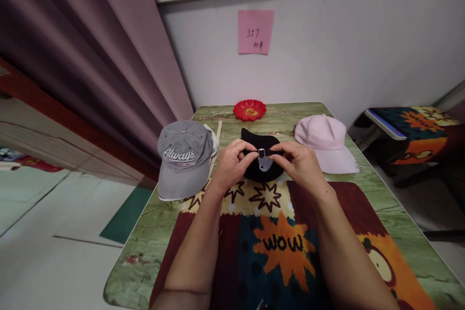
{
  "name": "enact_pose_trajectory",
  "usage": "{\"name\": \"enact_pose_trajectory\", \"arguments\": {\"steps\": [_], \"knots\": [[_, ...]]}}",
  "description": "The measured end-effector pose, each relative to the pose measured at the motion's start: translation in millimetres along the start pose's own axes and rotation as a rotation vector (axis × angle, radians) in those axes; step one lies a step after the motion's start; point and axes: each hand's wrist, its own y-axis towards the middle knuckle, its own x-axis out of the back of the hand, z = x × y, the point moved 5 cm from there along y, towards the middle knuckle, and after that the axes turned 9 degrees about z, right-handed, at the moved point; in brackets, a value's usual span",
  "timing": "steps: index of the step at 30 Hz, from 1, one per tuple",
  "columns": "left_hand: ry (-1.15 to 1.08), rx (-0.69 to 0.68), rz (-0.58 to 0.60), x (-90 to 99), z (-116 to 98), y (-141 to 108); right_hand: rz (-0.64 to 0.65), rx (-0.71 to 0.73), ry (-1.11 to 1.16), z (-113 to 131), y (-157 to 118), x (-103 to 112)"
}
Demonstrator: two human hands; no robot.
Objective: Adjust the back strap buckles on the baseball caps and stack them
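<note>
And there's the black cap [264,141], right between your hands, its back opening toward you and the strap [271,153] stretched across with the metal buckle [261,153] sitting in the middle! Your left hand [232,164] pinches the strap just left of the buckle, thumb against index finger; your right hand [300,162] has the same pinch on the other side. For good control here, you'd want even tension from both pinches, the strap flat and untwisted, fingertips close to the metal but off it; too hard a pull from one side could cant the buckle or skew the soft crown. Lovely symmetry in the pose: wrists bent inward, both forearms angling in from the near side and closing toward the cap, with the other fingers curled behind the pinches. Just outside your left hand sits the grey "Always" cap [185,152], brim toward you; beyond your right hand, the pale pink cap [323,138]. Farther ahead of both hands, the red scalloped dish [250,110]; and under your forearms, the "WOW" mat [285,242] spreads over the green wood-grain table [145,252].
</note>
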Motion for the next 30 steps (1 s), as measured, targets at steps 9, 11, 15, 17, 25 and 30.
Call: {"name": "enact_pose_trajectory", "arguments": {"steps": [9,11,15,17,25,30], "knots": [[0.086,0.022,-0.024,19.7,10.0,-2.0,0.008,0.004,0.051,-9.0,-2.9,12.7],[0.129,0.010,-0.020,26.8,14.3,-3.3,-0.025,-0.025,0.008,-20.2,-4.5,17.4],[0.236,-0.018,0.029,29.9,28.2,-4.5,0.035,-0.040,-0.081,-41.6,-5.7,11.0],[0.298,0.000,0.053,26.7,38.3,-4.3,0.086,-0.037,-0.111,-48.6,-5.5,3.3],[0.318,0.062,0.042,27.9,42.6,-2.4,0.029,-0.071,-0.154,-52.5,-2.2,2.1],[-0.298,0.047,0.055,34.2,28.4,-9.3,-0.055,-0.057,0.349,-37.1,-2.8,13.6]]}}
